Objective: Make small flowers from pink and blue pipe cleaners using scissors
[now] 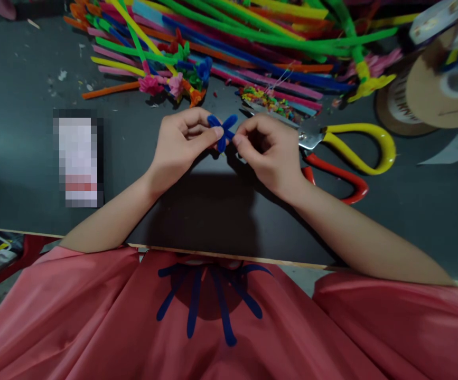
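Note:
Both my hands meet over the dark table (pixel 34 174) and pinch a small blue pipe-cleaner shape (pixel 221 128) with looped petals. My left hand (pixel 181 142) grips it from the left with thumb and fingers closed. My right hand (pixel 266 148) pinches it from the right, fingers curled. Several loose blue pipe-cleaner pieces (pixel 208 301) lie on the red cloth (pixel 94 316) over my lap, below the table edge.
A heap of coloured pipe cleaners (pixel 232 42) fills the far side, with small finished flowers (pixel 173 84) in front. Scissors with yellow and red handles (pixel 347 158) lie right of my right hand. Ribbon spools (pixel 430 89) stand at far right. A blurred-out flat object (pixel 78 158) lies left.

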`<move>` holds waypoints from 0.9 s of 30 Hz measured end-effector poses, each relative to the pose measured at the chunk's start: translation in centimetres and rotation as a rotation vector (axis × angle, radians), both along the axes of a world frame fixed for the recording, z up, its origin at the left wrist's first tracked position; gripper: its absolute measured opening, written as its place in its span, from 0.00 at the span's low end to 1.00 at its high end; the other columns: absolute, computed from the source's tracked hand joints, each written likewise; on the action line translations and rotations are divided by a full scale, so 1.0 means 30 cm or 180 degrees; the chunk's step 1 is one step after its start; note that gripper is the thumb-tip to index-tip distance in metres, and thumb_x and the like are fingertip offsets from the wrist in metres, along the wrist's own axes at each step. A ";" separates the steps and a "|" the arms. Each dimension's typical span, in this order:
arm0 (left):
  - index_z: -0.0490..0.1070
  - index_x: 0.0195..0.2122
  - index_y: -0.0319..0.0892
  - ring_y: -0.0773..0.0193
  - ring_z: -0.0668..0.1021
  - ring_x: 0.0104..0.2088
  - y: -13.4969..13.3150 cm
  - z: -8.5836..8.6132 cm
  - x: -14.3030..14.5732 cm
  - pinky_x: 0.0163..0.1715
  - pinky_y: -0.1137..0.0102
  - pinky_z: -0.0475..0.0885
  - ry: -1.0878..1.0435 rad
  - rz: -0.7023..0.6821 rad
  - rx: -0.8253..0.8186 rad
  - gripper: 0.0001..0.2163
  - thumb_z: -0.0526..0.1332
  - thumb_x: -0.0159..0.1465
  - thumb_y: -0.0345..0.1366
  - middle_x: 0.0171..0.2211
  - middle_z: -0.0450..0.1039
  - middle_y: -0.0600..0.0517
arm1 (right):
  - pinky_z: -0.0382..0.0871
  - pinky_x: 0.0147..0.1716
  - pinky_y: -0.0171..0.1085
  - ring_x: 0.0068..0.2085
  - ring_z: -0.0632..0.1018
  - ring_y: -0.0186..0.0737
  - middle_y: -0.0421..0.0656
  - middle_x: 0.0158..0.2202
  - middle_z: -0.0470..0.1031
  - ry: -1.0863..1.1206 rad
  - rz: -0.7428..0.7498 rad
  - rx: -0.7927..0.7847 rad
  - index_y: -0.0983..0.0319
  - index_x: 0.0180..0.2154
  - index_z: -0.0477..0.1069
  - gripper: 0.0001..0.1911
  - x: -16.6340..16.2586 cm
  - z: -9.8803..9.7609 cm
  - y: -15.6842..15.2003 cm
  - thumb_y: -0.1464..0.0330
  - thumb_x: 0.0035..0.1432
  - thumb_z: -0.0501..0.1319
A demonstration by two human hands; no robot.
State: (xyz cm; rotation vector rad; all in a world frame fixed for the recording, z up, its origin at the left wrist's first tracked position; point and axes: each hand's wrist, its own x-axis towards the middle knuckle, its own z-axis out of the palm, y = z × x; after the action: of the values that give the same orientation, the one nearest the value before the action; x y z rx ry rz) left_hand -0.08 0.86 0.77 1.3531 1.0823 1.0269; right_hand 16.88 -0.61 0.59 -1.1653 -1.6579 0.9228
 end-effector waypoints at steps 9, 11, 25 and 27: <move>0.68 0.27 0.42 0.78 0.75 0.21 -0.002 0.018 0.004 0.25 0.78 0.73 0.0153 0.0064 0.0506 0.10 0.57 0.63 0.40 0.20 0.71 0.59 | 0.61 0.27 0.33 0.25 0.66 0.27 0.36 0.23 0.64 0.0773 0.0074 -0.0445 0.61 0.25 0.65 0.16 0.010 0.000 0.021 0.57 0.55 0.62; 0.68 0.26 0.42 0.78 0.74 0.21 -0.008 0.028 0.005 0.25 0.78 0.72 0.0270 0.0000 0.0556 0.10 0.57 0.63 0.39 0.20 0.70 0.59 | 0.62 0.27 0.33 0.25 0.66 0.27 0.36 0.23 0.65 0.0855 0.0234 -0.0548 0.62 0.25 0.65 0.16 0.009 0.007 0.017 0.57 0.55 0.61; 0.69 0.24 0.43 0.77 0.70 0.22 -0.026 0.043 0.004 0.25 0.76 0.65 0.0979 -0.0176 0.1214 0.08 0.60 0.60 0.34 0.20 0.68 0.58 | 0.65 0.26 0.31 0.26 0.69 0.28 0.37 0.24 0.66 0.0940 0.0338 -0.0806 0.62 0.27 0.67 0.17 0.005 -0.016 0.013 0.54 0.54 0.61; 0.70 0.23 0.43 0.76 0.70 0.22 -0.022 0.043 0.002 0.26 0.74 0.64 0.1158 -0.0181 0.1465 0.08 0.60 0.60 0.35 0.20 0.69 0.58 | 0.64 0.25 0.32 0.25 0.69 0.28 0.37 0.24 0.66 0.0992 0.0334 -0.0900 0.61 0.28 0.67 0.18 0.003 -0.028 0.015 0.53 0.54 0.60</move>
State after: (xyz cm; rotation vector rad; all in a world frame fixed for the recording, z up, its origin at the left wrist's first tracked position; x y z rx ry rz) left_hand -0.01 0.19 2.05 1.9899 1.0989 1.0512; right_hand 16.98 -0.17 -0.24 -1.0590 -1.3761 1.3662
